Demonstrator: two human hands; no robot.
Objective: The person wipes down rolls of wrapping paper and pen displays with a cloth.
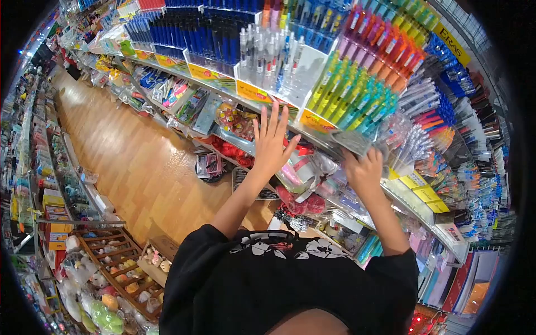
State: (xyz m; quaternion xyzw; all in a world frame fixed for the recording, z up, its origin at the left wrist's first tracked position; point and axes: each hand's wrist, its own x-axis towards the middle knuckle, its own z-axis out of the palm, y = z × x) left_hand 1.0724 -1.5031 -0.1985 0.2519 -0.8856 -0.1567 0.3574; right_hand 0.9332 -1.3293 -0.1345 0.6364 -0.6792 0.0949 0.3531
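My left hand [272, 139] is spread flat, its fingertips right at the shelf's front edge below a display box of white pens [271, 58]. It holds nothing. My right hand [365, 168] is closed on a grey cloth [353, 140], which lies bunched against the shelf edge under the yellow, green and teal pens [352, 95]. Part of the cloth is hidden by my fingers. Just right of the cloth stand clear-wrapped pens [416, 142]. Yellow labels [425, 192] run along the shelf edge beyond my right hand.
Dark blue pens [195, 33] fill boxes farther left on the shelf. Packed goods [237, 120] crowd the lower shelf under my left hand. A wood-look floor [134, 151] runs along the aisle. Behind on the left stand a wooden rack [114, 254] and bagged soft toys [106, 315].
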